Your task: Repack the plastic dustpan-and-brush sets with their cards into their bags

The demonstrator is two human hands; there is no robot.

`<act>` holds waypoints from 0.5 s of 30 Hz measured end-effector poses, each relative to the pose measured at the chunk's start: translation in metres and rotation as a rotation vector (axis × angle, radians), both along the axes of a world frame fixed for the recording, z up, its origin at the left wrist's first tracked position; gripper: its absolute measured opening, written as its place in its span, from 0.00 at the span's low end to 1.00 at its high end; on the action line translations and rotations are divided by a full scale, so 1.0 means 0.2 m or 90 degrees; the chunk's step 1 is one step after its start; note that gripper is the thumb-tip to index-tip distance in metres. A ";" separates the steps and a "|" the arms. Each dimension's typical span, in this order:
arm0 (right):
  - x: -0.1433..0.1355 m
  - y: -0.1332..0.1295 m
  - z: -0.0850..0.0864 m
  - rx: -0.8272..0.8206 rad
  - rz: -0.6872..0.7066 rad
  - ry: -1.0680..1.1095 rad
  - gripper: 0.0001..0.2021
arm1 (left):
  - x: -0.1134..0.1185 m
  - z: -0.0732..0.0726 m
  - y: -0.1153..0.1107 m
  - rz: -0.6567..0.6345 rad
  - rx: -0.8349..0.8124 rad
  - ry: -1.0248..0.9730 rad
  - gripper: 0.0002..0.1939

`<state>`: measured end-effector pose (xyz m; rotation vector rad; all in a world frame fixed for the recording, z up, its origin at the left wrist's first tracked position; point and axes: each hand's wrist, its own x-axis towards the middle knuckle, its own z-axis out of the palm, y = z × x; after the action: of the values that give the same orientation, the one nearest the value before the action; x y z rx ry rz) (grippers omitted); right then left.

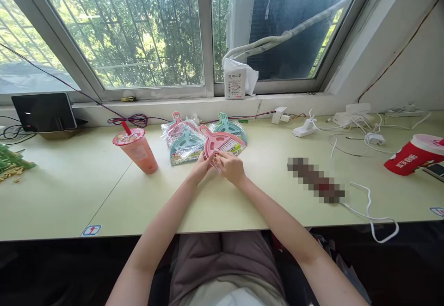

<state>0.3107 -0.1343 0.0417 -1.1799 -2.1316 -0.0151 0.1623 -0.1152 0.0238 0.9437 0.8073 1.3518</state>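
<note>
A pink dustpan-and-brush set (222,142) in clear wrapping is tilted above the table, between both hands. My left hand (203,166) is closed on its lower left edge. My right hand (229,166) pinches at its lower edge, fingers pressed together near the left one; the fingertips are small and partly hidden. Just behind lie more wrapped sets: a teal one (186,145) at the left, a pink one (177,123) behind that, and a green one (227,123) at the back right, partly covered by the held set.
A pink drink cup (138,152) with a red straw stands left of the sets. A tablet (44,112) is at the back left. White cables and a power strip (305,128) lie back right, near a red cup (412,156). A blurred item (315,180) is at right.
</note>
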 end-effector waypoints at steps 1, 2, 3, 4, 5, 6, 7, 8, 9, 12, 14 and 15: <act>0.00 0.00 -0.01 0.007 -0.011 0.005 0.18 | 0.00 -0.01 0.00 -0.007 -0.003 -0.003 0.27; -0.01 0.01 -0.01 0.016 -0.016 0.009 0.17 | 0.00 -0.01 0.00 -0.012 -0.005 -0.006 0.27; -0.01 0.01 -0.02 0.026 -0.016 0.014 0.17 | -0.01 -0.02 0.00 -0.015 -0.003 -0.009 0.26; -0.01 0.01 -0.02 0.035 -0.014 0.018 0.17 | -0.01 -0.02 0.00 -0.015 0.002 -0.010 0.26; -0.01 0.01 -0.01 0.043 -0.009 0.022 0.17 | -0.01 -0.01 0.00 -0.013 0.008 -0.010 0.26; -0.02 0.00 -0.01 0.049 -0.006 0.028 0.17 | -0.01 -0.01 -0.01 -0.008 0.016 -0.008 0.26; -0.02 0.00 0.00 0.052 -0.009 0.037 0.17 | -0.01 0.00 -0.01 0.000 0.023 -0.005 0.27; -0.01 -0.01 0.00 0.054 -0.019 0.051 0.17 | -0.01 0.01 -0.02 0.009 0.028 -0.001 0.27; -0.01 -0.02 0.01 0.055 -0.035 0.071 0.17 | -0.01 0.02 -0.02 0.019 0.032 0.002 0.28; 0.00 -0.01 0.03 0.048 -0.125 0.199 0.17 | -0.01 0.05 -0.02 0.049 0.042 0.002 0.28; 0.01 0.02 0.01 0.004 -0.161 0.354 0.24 | -0.02 0.06 -0.02 0.062 0.048 -0.003 0.29; 0.01 0.05 0.00 -0.044 -0.140 0.441 0.27 | -0.02 0.07 -0.02 0.065 0.049 -0.005 0.29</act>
<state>0.3134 -0.1248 0.0414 -1.2282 -1.4021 0.3248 0.1579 -0.1185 0.0370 0.9680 0.8116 1.4839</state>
